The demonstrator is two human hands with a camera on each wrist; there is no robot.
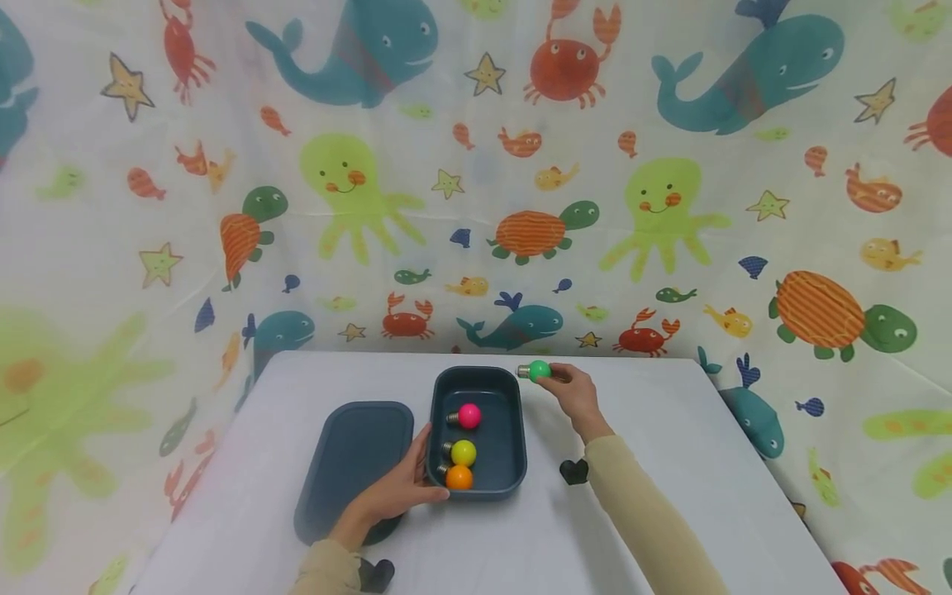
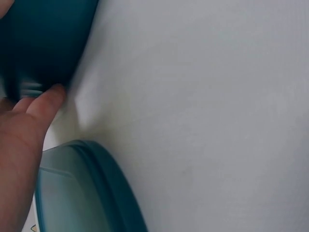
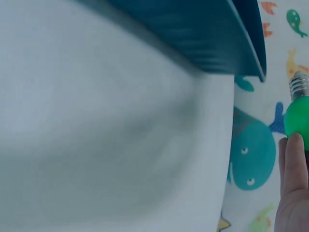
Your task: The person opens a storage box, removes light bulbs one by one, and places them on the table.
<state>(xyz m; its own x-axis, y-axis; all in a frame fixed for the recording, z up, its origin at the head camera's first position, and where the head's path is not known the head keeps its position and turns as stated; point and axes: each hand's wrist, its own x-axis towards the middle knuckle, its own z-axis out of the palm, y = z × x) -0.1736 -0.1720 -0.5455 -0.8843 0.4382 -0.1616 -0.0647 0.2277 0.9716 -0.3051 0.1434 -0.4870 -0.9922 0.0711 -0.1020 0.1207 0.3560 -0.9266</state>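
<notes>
A dark blue box (image 1: 509,463) stands on the table with a pink light bulb (image 1: 469,416), a yellow light bulb (image 1: 464,453) and an orange light bulb (image 1: 459,478) lying inside. My left hand (image 1: 402,486) grips the box by its near left side, the thumb at the near edge. By the far right corner of the box, my right hand (image 1: 576,398) pinches a green light bulb (image 1: 540,371), its metal screw base pointing left. In the right wrist view the green bulb (image 3: 298,118) sits at the fingertips, apart from the box wall (image 3: 193,34).
The dark blue lid (image 1: 360,463) lies flat left of the box, partly behind my left forearm. Under both wrists are dark straps (image 1: 573,472). The white table (image 1: 647,397) ends against a curtain (image 1: 461,273) printed with sea animals.
</notes>
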